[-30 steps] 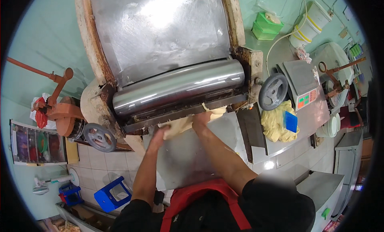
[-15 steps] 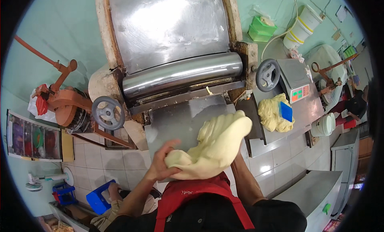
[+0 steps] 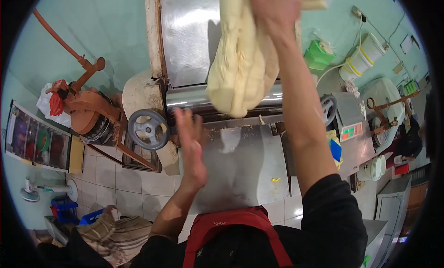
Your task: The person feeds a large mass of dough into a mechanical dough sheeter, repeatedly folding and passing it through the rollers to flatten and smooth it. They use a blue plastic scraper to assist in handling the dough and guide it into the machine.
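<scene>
A large pale sheet of dough [image 3: 240, 60] hangs high over the steel roller [image 3: 192, 98] of a dough sheeter, its lower end in front of the roller. My right hand [image 3: 275, 11] grips the dough near its top, with my arm stretched far forward; its fingers are blurred and partly hidden. My left hand [image 3: 190, 145] holds nothing, its fingers apart, above the left part of the lower steel tray [image 3: 231, 171]. Behind the dough, the sloped metal plate [image 3: 189, 41] rises from the roller. A small yellow dough scrap [image 3: 276, 179] lies on the tray.
Grey handwheels flank the roller, the left handwheel [image 3: 148, 129] nearer my left hand. Right of my arm are a digital scale [image 3: 350, 130] and a blue scraper [image 3: 336, 150] on more dough. A person in striped cloth [image 3: 125, 238] is at lower left; another person [image 3: 409, 136] is far right.
The dough has gone from low in front of my apron up and forward over the roller with my right hand. My left hand has let go of it. The view has shifted slightly.
</scene>
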Motion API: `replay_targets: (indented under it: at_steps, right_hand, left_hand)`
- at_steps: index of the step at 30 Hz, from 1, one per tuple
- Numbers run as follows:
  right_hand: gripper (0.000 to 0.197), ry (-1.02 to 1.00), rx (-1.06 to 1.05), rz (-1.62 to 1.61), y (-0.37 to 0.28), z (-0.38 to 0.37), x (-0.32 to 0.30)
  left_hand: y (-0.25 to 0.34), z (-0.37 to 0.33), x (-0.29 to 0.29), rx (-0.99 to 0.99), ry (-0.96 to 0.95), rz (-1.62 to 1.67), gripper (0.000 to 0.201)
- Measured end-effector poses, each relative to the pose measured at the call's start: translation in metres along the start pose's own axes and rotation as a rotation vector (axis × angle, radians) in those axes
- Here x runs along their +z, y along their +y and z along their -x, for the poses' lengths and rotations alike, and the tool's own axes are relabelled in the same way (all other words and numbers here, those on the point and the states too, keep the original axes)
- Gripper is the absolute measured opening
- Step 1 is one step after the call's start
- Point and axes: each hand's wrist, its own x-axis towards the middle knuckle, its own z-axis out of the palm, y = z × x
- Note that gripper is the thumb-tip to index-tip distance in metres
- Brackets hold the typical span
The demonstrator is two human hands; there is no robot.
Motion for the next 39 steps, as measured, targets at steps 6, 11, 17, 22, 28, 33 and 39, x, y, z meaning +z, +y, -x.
replay_targets:
  at_steps: [6, 11, 17, 22, 28, 33, 39]
  right_hand:
    - [0.073, -0.513, -0.005, 0.340, 0.102, 0.007, 0.157]
    - [0.067, -0.893, -0.181, 0.388, 0.124, -0.037, 0.163]
    - [0.089, -0.891, -0.200, 0.264, 0.087, -0.087, 0.114]
    - [0.093, -0.580, -0.418, 0.366, 0.083, -0.054, 0.136]
    - [0.106, -0.613, -0.261, 0.439, 0.089, -0.063, 0.157]
    - [0.124, -0.501, -0.157, 0.353, 0.091, -0.079, 0.175]
    - [0.110, -0.628, -0.237, 0.295, 0.108, -0.104, 0.188]
  left_hand:
    - [0.045, -0.078, -0.066, 0.740, -0.019, -1.320, 0.058]
    - [0.030, -0.096, -0.071, 0.586, 0.083, -1.471, 0.048]
    - [0.032, -0.097, -0.079, 0.586, 0.089, -1.462, 0.042]
    - [0.028, -0.098, -0.078, 0.619, 0.070, -1.460, 0.040]
    - [0.029, -0.096, -0.079, 0.613, 0.065, -1.463, 0.038]
    - [0.027, -0.096, -0.082, 0.609, 0.066, -1.459, 0.037]
    - [0.028, -0.098, -0.078, 0.586, 0.074, -1.459, 0.034]
